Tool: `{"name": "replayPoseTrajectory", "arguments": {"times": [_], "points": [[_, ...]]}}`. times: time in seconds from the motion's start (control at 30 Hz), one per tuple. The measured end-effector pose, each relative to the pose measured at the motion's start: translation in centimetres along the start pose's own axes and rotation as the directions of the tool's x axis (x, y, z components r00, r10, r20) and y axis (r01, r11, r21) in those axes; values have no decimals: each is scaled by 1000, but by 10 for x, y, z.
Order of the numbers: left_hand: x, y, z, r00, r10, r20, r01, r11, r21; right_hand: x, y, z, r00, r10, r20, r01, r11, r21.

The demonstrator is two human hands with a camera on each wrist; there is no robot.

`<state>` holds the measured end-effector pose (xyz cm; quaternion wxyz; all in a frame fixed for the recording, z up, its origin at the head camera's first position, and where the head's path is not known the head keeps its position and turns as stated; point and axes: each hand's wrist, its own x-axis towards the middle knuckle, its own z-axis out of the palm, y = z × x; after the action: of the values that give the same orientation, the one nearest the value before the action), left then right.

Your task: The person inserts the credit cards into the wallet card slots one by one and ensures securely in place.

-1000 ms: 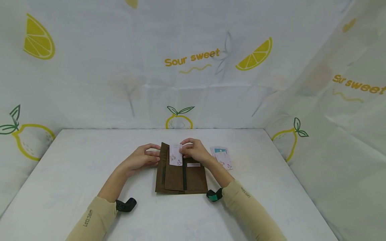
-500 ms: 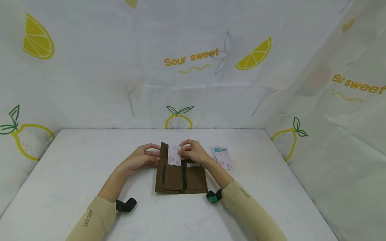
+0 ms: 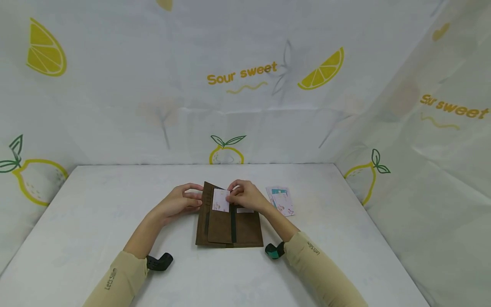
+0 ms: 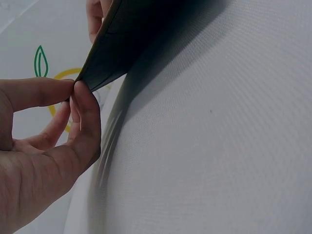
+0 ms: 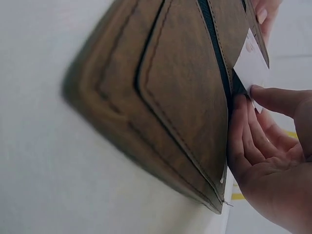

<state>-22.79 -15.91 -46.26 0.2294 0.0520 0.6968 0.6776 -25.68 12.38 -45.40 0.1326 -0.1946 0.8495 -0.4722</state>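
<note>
One brown wallet point(image 3: 247, 230) lies open between the left hand point(image 3: 178, 202) and the right hand point(image 3: 248, 196). The left thumb and a finger pinch the wallet's far edge. The right thumb and fingers pinch a white printed card point(image 3: 220, 200), its lower part tucked into a pocket. Several loose cards point(image 3: 284, 204) overlap on the white table point(image 3: 96, 213), just outward of the right hand.

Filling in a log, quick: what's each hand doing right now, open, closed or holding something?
Left hand: holding, pinching the brown wallet by its edge.
Right hand: holding, pinching a white printed card.
</note>
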Motion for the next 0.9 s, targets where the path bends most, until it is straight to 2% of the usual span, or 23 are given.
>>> {"name": "replayPoseTrajectory", "arguments": {"times": [0.27,0.9], "points": [[0,0,0,1000,5,3,-5,1000,-5,-1,0,-1,999,-44,31,47,994,-98],[0,-2,0,1000,7,15,-7,1000,-10,-6,0,0,990,-86,112,104,981,-162]]}}
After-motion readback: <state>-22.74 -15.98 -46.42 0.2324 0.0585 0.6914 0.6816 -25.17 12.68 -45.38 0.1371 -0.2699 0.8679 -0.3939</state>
